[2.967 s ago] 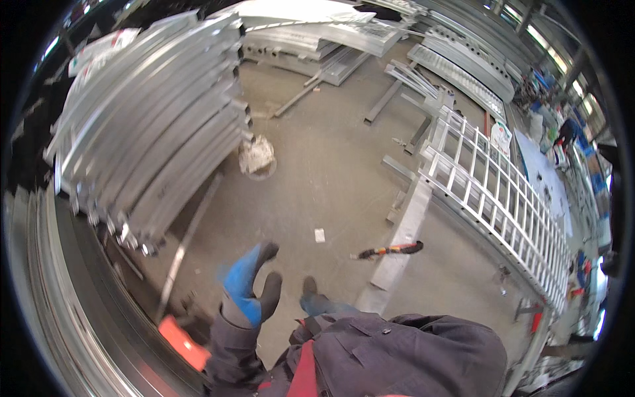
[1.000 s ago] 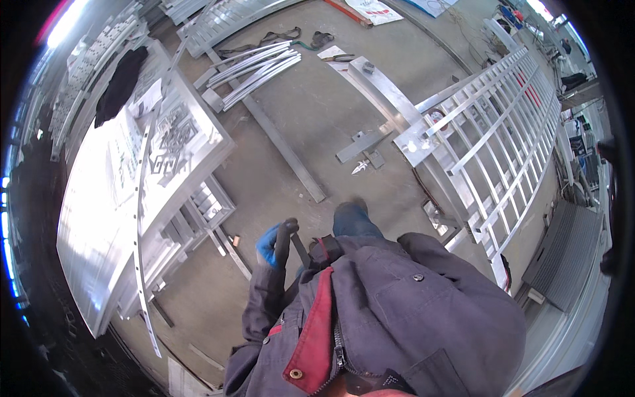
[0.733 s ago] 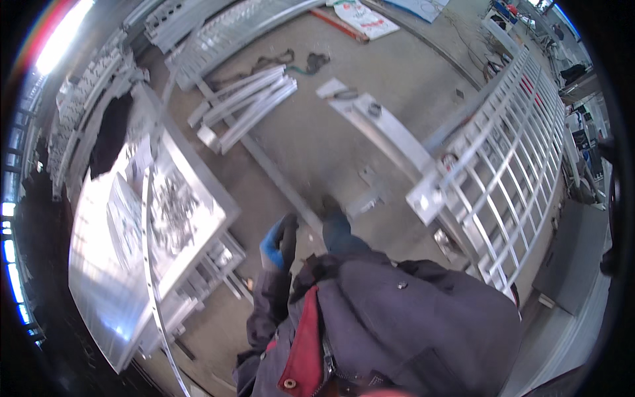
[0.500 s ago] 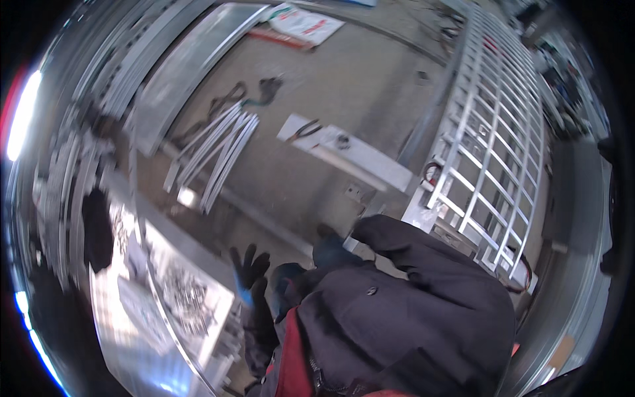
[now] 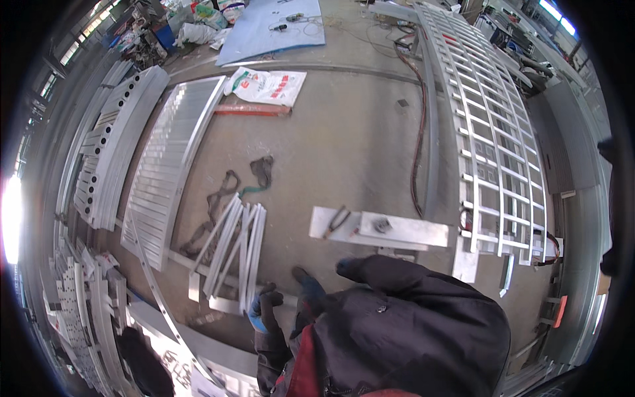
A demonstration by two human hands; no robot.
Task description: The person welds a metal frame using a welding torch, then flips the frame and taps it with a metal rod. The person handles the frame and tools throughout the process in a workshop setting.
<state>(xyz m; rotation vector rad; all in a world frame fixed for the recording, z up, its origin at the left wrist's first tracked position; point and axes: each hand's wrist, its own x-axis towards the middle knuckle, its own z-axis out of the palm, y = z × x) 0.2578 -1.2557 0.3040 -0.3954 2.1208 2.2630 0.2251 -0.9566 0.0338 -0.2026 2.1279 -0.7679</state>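
My left hand (image 5: 262,309), in a blue and dark glove, is low in front of me beside the near ends of a loose bundle of pale metal bars (image 5: 246,248). Nothing shows in it, and its fingers are partly bent but apart. The bars lie crossed on the floor; I cannot tell whether the hand touches them. Only a bit of my gloved right hand (image 5: 346,266) shows past the dark sleeve, its fingers hidden. Beyond it is a pale metal plank (image 5: 413,231) with pliers (image 5: 337,221) and a small dark coil (image 5: 381,226) on it.
A long metal lattice frame (image 5: 494,152) stands on the right, with a dark hose (image 5: 423,126) nearby. On the left are a ribbed metal panel (image 5: 173,159) and stacked profiles (image 5: 119,152). A white sack (image 5: 274,86) and blue sheet (image 5: 271,33) lie farther off. Dark straps (image 5: 221,195) lie beyond the bars.
My view has swung up and left, showing more of the far floor. My left hand has come nearer the bars in the picture, its spread fingers now more bent.
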